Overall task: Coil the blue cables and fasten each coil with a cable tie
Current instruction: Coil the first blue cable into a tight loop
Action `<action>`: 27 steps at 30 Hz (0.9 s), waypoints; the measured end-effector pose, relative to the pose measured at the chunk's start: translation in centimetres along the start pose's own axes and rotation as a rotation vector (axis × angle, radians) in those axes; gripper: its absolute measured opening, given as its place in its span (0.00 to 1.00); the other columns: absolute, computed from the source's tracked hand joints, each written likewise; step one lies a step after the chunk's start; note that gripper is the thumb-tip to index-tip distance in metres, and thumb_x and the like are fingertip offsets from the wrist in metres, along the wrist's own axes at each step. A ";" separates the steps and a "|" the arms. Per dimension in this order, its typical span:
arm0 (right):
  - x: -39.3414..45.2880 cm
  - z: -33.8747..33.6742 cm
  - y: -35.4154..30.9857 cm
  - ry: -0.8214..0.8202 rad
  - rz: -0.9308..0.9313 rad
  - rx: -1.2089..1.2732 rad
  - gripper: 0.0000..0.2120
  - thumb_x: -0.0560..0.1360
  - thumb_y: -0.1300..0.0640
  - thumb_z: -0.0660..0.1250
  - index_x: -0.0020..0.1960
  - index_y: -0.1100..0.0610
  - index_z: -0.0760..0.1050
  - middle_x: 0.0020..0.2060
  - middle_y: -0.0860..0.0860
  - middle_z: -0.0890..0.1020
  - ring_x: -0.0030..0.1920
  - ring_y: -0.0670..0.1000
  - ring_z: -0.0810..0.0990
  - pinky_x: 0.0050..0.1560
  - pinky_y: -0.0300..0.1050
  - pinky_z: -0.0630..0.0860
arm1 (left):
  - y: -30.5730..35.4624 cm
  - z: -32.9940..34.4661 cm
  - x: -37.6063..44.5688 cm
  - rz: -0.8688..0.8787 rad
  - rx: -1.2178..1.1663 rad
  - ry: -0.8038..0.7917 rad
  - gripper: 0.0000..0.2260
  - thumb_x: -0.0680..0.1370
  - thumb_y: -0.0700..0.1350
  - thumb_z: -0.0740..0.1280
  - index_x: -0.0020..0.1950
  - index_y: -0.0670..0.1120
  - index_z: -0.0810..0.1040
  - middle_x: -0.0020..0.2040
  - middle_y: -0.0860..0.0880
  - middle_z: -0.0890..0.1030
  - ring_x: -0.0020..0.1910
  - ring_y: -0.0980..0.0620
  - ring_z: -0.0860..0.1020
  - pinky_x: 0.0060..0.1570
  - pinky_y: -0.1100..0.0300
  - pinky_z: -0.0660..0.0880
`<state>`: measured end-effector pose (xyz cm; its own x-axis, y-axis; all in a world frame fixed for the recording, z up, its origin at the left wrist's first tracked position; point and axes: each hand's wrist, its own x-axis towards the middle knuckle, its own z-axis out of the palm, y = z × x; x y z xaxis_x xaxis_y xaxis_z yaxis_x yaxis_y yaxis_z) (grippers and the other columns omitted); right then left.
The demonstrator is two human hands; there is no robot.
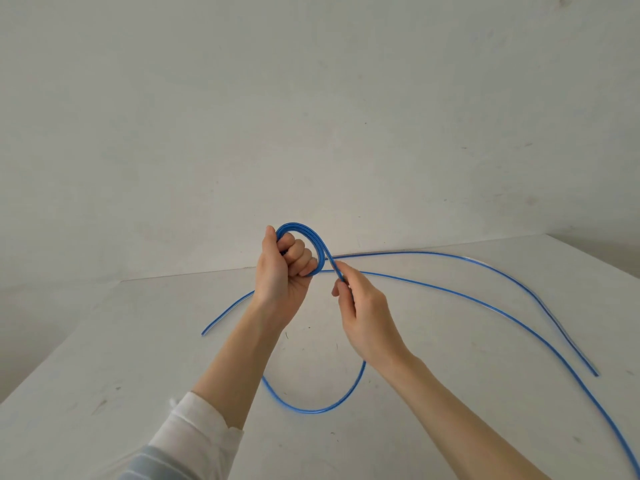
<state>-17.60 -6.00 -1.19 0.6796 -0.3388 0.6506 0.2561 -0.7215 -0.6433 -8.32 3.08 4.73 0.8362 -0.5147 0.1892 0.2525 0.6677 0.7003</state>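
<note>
your left hand [282, 268] is clenched around a small coil [313, 239] of blue cable [450, 289], held above the white table [138, 341]. just right of the coil, your right hand [363, 315] pinches the strand leaving it; the rest trails across the table.

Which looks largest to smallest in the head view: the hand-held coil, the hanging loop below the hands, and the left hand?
1. Hanging loop, the widest curve.
2. and 3. Left hand and coil look alike in size, since the coil wraps just around the curled fingers; I would not rank them.
</note>
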 end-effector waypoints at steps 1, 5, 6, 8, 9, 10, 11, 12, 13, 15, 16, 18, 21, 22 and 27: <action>-0.2 0.3 -0.1 -0.007 0.017 0.017 0.18 0.79 0.65 0.55 0.68 0.59 0.67 0.41 0.50 0.73 0.36 0.39 0.71 0.41 0.26 0.65 | 0.0 0.0 0.0 0.006 -0.002 0.007 0.25 0.82 0.54 0.49 0.24 0.50 0.62 0.21 0.54 0.57 0.20 0.56 0.57 0.21 0.64 0.60; -0.6 0.8 0.1 -0.047 0.064 0.044 0.22 0.80 0.65 0.53 0.72 0.54 0.61 0.41 0.51 0.73 0.40 0.41 0.71 0.44 0.25 0.65 | 0.0 0.1 0.0 0.059 -0.049 0.019 0.25 0.82 0.55 0.48 0.25 0.49 0.61 0.22 0.54 0.58 0.21 0.55 0.57 0.22 0.64 0.60; -0.9 0.9 0.3 -0.045 0.071 0.053 0.22 0.80 0.65 0.53 0.72 0.53 0.61 0.42 0.50 0.73 0.39 0.41 0.71 0.43 0.26 0.65 | 0.2 0.2 0.2 0.073 -0.081 0.011 0.24 0.82 0.55 0.48 0.26 0.49 0.61 0.22 0.54 0.58 0.21 0.55 0.57 0.22 0.64 0.60; -1.6 0.8 0.7 -0.044 0.082 0.084 0.21 0.80 0.63 0.54 0.70 0.48 0.63 0.43 0.47 0.75 0.36 0.40 0.71 0.39 0.27 0.66 | 0.7 0.3 0.6 0.081 -0.137 -0.016 0.22 0.81 0.56 0.48 0.30 0.48 0.60 0.24 0.54 0.59 0.23 0.55 0.58 0.24 0.64 0.61; -2.0 0.7 1.0 -0.055 0.071 0.090 0.19 0.80 0.62 0.54 0.67 0.46 0.65 0.42 0.46 0.75 0.34 0.40 0.72 0.37 0.28 0.67 | 1.0 0.4 0.8 0.077 -0.143 -0.022 0.20 0.81 0.55 0.48 0.31 0.48 0.60 0.25 0.53 0.60 0.23 0.54 0.59 0.25 0.64 0.61; -2.3 0.6 1.1 -0.071 0.049 0.086 0.16 0.80 0.61 0.55 0.63 0.45 0.67 0.42 0.44 0.76 0.34 0.40 0.72 0.35 0.29 0.67 | 1.1 0.5 1.0 0.075 -0.134 -0.019 0.19 0.81 0.53 0.49 0.32 0.48 0.60 0.25 0.53 0.60 0.24 0.54 0.59 0.26 0.63 0.61; -2.4 0.4 1.2 -0.086 0.021 0.081 0.13 0.79 0.61 0.56 0.58 0.47 0.70 0.41 0.43 0.76 0.34 0.40 0.73 0.35 0.29 0.67 | 1.2 0.6 1.1 0.074 -0.120 -0.010 0.17 0.81 0.50 0.50 0.33 0.48 0.60 0.25 0.53 0.61 0.24 0.54 0.60 0.27 0.63 0.61; -2.4 0.1 1.3 -0.108 0.000 0.082 0.11 0.79 0.62 0.56 0.55 0.48 0.72 0.40 0.43 0.76 0.35 0.40 0.74 0.36 0.29 0.67 | 1.2 0.7 1.2 0.080 -0.106 0.002 0.15 0.80 0.48 0.50 0.33 0.48 0.61 0.26 0.53 0.61 0.24 0.54 0.60 0.28 0.63 0.61; -2.2 -0.3 1.4 -0.141 -0.017 0.083 0.11 0.78 0.62 0.55 0.54 0.50 0.73 0.41 0.44 0.77 0.37 0.41 0.74 0.38 0.30 0.68 | 1.2 0.7 1.3 0.091 -0.091 0.018 0.14 0.80 0.46 0.50 0.34 0.48 0.61 0.26 0.54 0.62 0.24 0.55 0.60 0.28 0.63 0.61; -2.0 -1.3 1.4 -0.243 -0.062 0.046 0.15 0.76 0.64 0.53 0.54 0.50 0.73 0.44 0.45 0.77 0.44 0.42 0.75 0.44 0.32 0.69 | 1.2 0.6 1.5 0.106 -0.059 0.050 0.13 0.80 0.44 0.50 0.35 0.47 0.62 0.25 0.54 0.63 0.24 0.55 0.61 0.29 0.63 0.61; -1.8 -1.7 1.5 -0.295 -0.110 -0.031 0.18 0.74 0.65 0.53 0.56 0.49 0.72 0.46 0.43 0.77 0.49 0.42 0.74 0.48 0.33 0.69 | 1.3 0.5 1.7 0.104 -0.050 0.067 0.13 0.80 0.44 0.50 0.35 0.47 0.62 0.25 0.54 0.63 0.23 0.55 0.61 0.29 0.63 0.61; -1.4 -2.4 1.9 -0.337 -0.245 -0.236 0.19 0.73 0.67 0.57 0.59 0.50 0.72 0.50 0.43 0.77 0.52 0.41 0.72 0.52 0.39 0.69 | 1.2 0.1 2.0 0.084 -0.028 0.099 0.14 0.80 0.46 0.50 0.35 0.47 0.62 0.25 0.54 0.63 0.23 0.54 0.61 0.30 0.62 0.61; -1.2 -2.6 2.2 -0.279 -0.376 -0.307 0.11 0.74 0.62 0.66 0.56 0.55 0.75 0.47 0.46 0.82 0.48 0.43 0.75 0.47 0.46 0.74 | 0.8 -0.3 2.5 0.048 0.090 0.123 0.15 0.81 0.50 0.50 0.35 0.48 0.62 0.24 0.54 0.64 0.23 0.55 0.62 0.30 0.62 0.61; -1.3 -2.6 2.2 -0.250 -0.407 -0.297 0.10 0.74 0.61 0.66 0.54 0.56 0.77 0.44 0.47 0.82 0.45 0.45 0.76 0.44 0.47 0.75 | 0.5 -0.4 2.5 0.046 0.175 0.115 0.15 0.81 0.51 0.50 0.36 0.48 0.62 0.24 0.55 0.64 0.23 0.55 0.63 0.30 0.62 0.61; -0.5 -2.3 2.9 -0.115 -0.227 0.036 0.09 0.70 0.68 0.69 0.47 0.56 0.81 0.43 0.51 0.74 0.43 0.48 0.76 0.44 0.42 0.74 | -1.4 -1.8 1.7 0.162 0.898 -0.074 0.15 0.81 0.53 0.46 0.40 0.47 0.58 0.34 0.52 0.64 0.33 0.54 0.64 0.40 0.62 0.65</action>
<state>-18.73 -9.32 -2.48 0.6751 -0.0983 0.7312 0.4337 -0.7488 -0.5011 -6.33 2.24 2.81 0.7870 -0.5051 0.3542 -0.3650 0.0816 0.9274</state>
